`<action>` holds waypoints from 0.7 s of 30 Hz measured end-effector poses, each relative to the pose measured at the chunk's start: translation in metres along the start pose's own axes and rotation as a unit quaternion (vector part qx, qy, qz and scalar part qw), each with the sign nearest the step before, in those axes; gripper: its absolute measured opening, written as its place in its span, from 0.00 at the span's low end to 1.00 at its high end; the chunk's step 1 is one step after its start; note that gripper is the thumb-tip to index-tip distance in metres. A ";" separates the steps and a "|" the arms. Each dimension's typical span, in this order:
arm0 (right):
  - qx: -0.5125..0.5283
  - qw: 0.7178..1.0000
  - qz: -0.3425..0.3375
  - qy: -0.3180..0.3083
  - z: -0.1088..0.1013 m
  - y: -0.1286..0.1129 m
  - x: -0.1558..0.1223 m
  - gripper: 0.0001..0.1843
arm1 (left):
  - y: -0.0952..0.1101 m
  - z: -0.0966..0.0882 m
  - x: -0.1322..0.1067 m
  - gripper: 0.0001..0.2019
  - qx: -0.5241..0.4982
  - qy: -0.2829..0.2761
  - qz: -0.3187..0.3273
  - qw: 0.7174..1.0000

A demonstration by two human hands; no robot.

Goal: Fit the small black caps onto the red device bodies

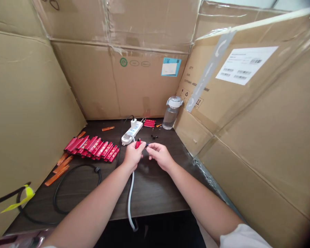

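In front of me, over the middle of the dark table, my left hand is closed around a slim red piece, whose upper end sticks out above the thumb. My right hand faces it, thumb and index finger pinched together at a small dark bit between the two hands. That bit is too small to name. To the left lies a pile of similar slim red pieces with black ends, laid side by side. Several tiny black parts rest just beyond my right hand.
A white power strip with a plugged-in charger lies beyond my hands, its white cable running to the front edge. A water bottle stands at the back right. Orange strips and a black cable lie left. Cardboard walls enclose the table.
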State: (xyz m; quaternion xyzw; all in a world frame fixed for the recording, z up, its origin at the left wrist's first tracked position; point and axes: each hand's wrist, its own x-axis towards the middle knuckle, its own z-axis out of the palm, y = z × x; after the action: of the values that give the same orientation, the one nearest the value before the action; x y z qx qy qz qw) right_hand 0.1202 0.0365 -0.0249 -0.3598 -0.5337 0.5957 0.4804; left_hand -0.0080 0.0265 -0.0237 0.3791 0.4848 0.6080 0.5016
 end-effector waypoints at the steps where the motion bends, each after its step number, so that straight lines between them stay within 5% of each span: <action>1: 0.001 1.000 -0.005 0.017 0.004 0.001 0.000 0.16 | -0.001 0.000 0.000 0.16 0.002 0.002 0.003 1.000; 10: 0.048 0.997 -0.004 0.057 0.006 -0.003 0.000 0.12 | -0.001 -0.004 -0.003 0.14 0.133 -0.040 0.086 0.986; 15: 0.027 0.996 0.070 -0.038 -0.005 -0.012 -0.002 0.11 | 0.009 -0.010 -0.002 0.10 0.209 -0.052 0.177 0.960; 21: 0.045 0.994 0.080 -0.063 -0.010 -0.014 -0.003 0.10 | 0.014 -0.014 -0.002 0.09 0.234 -0.148 0.158 0.948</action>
State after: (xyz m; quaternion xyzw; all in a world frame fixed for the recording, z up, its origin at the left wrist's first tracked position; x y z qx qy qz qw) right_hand 0.1329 0.0358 -0.0133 -0.3414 -0.5052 0.6772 0.4118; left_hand -0.0241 0.0217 -0.0137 0.6428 0.4677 0.4861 0.3630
